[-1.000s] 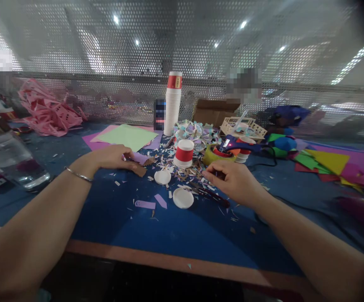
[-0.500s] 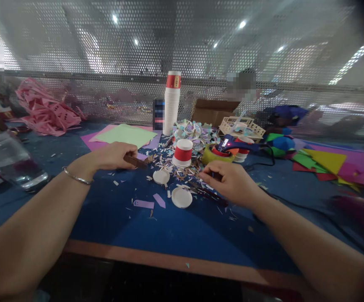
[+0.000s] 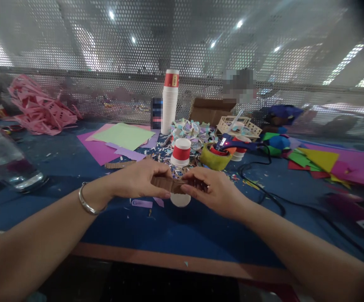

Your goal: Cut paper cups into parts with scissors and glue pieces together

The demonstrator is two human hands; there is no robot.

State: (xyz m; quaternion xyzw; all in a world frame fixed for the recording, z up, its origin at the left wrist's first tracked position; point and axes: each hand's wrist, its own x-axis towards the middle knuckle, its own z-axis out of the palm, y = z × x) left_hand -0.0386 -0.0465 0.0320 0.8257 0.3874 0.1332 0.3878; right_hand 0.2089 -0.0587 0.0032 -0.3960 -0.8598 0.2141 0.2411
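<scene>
A brown corrugated cardboard strip (image 3: 167,184) is held level between both hands above the blue table (image 3: 182,235). My left hand (image 3: 139,181) pinches its left end and my right hand (image 3: 212,189) pinches its right end. A white round lid (image 3: 180,199) lies on the table just under the strip. Behind the hands stands an upside-down red-and-white paper cup (image 3: 180,152) among paper scraps.
A tall stack of paper cups (image 3: 170,102) stands at the back. Green and purple sheets (image 3: 122,137) lie at the left, coloured sheets (image 3: 320,161) at the right. A tape roll (image 3: 214,157), a glue gun (image 3: 232,144) with its black cord, pink scraps (image 3: 39,110) and a clear container (image 3: 7,161).
My left hand lifted the brown strip from the table and brought it toward the middle. My right hand left the scraps and took hold of the strip's other end.
</scene>
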